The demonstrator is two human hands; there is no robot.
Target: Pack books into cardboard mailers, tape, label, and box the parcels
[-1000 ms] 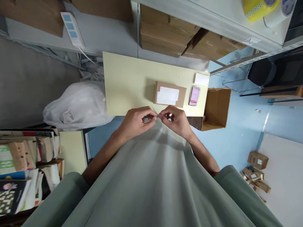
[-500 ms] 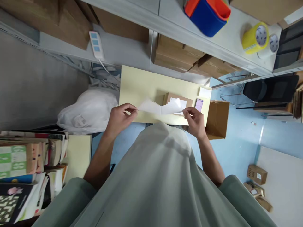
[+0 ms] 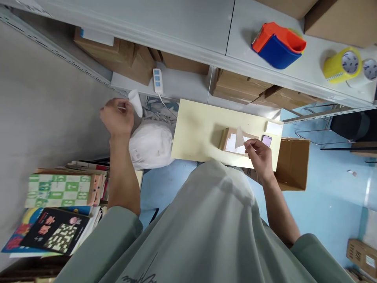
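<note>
Left side: the fingers of my left hand (image 3: pixel 118 118) are drawn in to a narrow pinch on a white curled piece (image 3: pixel 136 103). The piece projects from the fingertips, out past the left end of the bench (image 3: pixel 196 129), near the white bag (image 3: pixel 151 143). Blur hides the exact contact.

Right side: the thumb and index finger of my right hand (image 3: pixel 261 157) meet on the lower corner of a translucent piece (image 3: pixel 239 138). Its free end stands up in front of the labelled carton (image 3: pixel 224 139) on the bench, with the phone (image 3: pixel 266 140) just beyond my knuckles. I cannot tell whether the piece touches the carton.

Handling notes, by judgement:
- Weight: both pieces should be very light; a fingertip pinch suffices, and air drag may swing the free ends.
- Stiffness: the white piece looks like thin paper with a set curl. Grip it at one edge — squeezing the middle would probably crease it.
- Surface: the translucent piece looks like thin film, possibly smooth or tacky; I cannot tell which. Hold it by the extreme corner and keep the flat faces untouched.
- Fragility: either piece may tear or fold under a sharp tug, so keep the pull even.
</note>
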